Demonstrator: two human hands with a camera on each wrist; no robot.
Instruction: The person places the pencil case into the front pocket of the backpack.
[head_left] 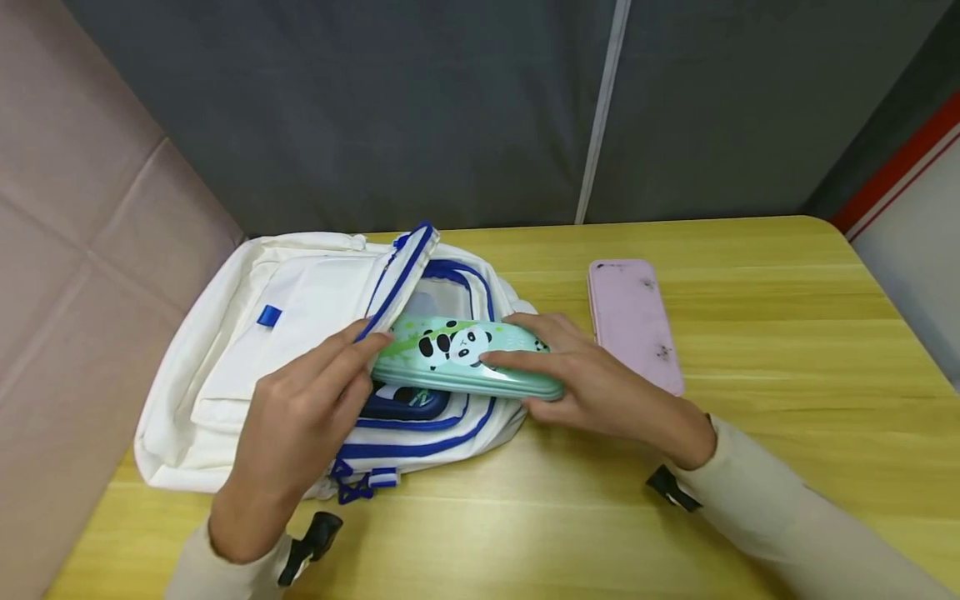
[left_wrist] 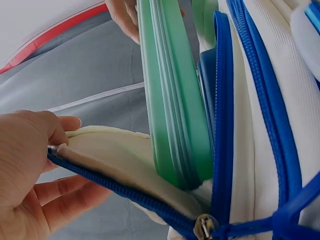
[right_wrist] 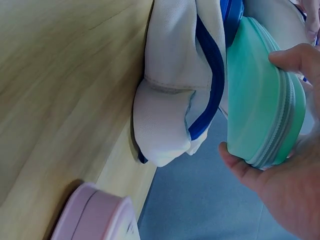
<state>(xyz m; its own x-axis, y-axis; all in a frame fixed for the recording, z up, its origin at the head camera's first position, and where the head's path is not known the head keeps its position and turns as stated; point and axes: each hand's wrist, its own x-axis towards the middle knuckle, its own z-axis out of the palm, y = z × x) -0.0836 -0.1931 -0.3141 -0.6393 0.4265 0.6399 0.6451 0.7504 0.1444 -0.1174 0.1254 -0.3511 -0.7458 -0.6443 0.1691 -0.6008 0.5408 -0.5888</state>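
Note:
A white backpack with blue zips (head_left: 300, 292) lies on its back, its front pocket unzipped. My left hand (head_left: 307, 408) pinches the pocket's blue-edged flap and holds it up; in the left wrist view the left hand (left_wrist: 45, 175) has the zip edge (left_wrist: 110, 185) between thumb and fingers. A mint green panda case (head_left: 450, 354) lies partly inside the opening, held at its outer end by my right hand (head_left: 592, 375). The right wrist view shows the right hand (right_wrist: 295, 160) curled round the green case (right_wrist: 255, 95). A dark blue case (head_left: 405, 402) shows beneath it inside the backpack.
A pink case (head_left: 633, 321) lies on the wooden table (head_left: 787, 333) to the right of the backpack. A grey curtain (head_left: 412, 108) stands behind the table, and a beige padded panel (head_left: 90, 208) is at the left.

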